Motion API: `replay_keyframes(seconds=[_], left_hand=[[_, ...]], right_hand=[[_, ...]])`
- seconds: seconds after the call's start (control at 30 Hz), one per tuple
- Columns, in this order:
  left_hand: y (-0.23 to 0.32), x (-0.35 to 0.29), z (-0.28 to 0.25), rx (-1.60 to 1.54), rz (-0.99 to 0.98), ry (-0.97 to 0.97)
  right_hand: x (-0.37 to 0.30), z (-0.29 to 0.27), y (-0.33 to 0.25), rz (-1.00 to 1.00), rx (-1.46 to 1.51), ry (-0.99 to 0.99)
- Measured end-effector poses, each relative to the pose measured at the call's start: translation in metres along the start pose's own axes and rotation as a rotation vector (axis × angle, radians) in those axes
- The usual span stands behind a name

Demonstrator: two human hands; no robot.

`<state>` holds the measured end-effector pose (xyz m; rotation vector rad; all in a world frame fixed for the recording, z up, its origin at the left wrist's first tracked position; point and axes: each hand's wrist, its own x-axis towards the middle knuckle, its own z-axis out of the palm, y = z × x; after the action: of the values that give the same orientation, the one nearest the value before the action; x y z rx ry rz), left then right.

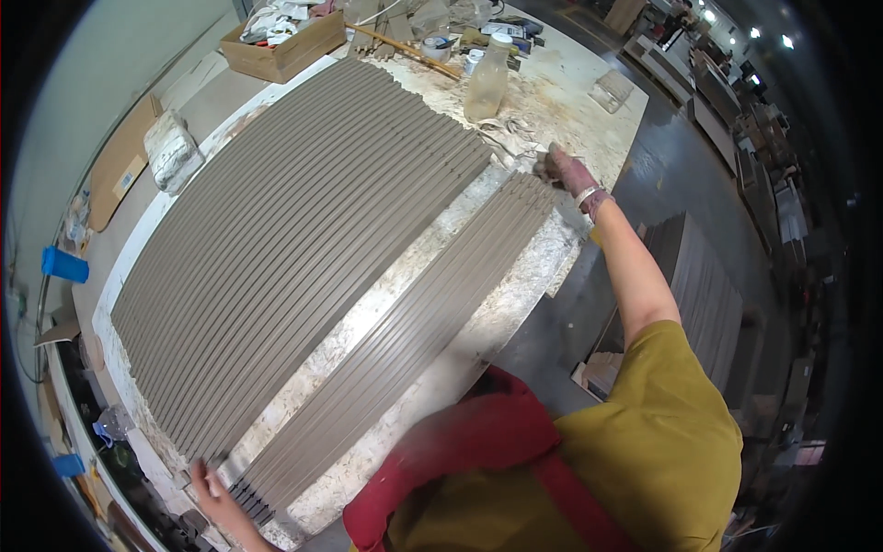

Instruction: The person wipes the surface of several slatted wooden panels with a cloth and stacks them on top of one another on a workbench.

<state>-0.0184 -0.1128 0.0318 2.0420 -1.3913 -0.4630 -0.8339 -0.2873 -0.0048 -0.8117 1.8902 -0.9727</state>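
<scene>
A narrow set of long grey-brown ribbed strips [405, 340] lies along the near edge of the workbench [561, 248]. My right hand [567, 170], with a bracelet at the wrist, presses against the far end of this set. My left hand [210, 488] holds its near end at the bench corner. Beside it, across a bare gap, lies a much wider panel of the same ribbed strips [285, 239].
A clear plastic bottle [487, 78] stands at the far end of the bench, with a cardboard box of odds and ends [280, 46], tape rolls and wooden sticks. A white wrapped bundle [170, 152] sits left. More stacked grey strips [704, 285] lie on the floor right.
</scene>
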Motion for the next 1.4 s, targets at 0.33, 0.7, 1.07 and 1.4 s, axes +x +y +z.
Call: replay_keyframes(seconds=[0.33,0.7,1.07,1.4], left_hand=[[0.129,-0.062,0.083,0.609,0.449,-0.569],[0.126,-0.067,0.092,0.566,0.429,-0.525],[0.111,-0.015,0.105,0.043,0.011,-0.6],[0.132,-0.028,0.118,0.213,0.177,-0.523]], right_hand=[[-0.018,0.037,0.017,-0.06,0.339,-0.25],[-0.018,0.025,0.02,-0.05,0.298,-0.361],[-0.004,0.025,-0.016,-0.422,-0.16,-0.313],[0.01,0.005,-0.016,-0.415,-0.164,-0.283]])
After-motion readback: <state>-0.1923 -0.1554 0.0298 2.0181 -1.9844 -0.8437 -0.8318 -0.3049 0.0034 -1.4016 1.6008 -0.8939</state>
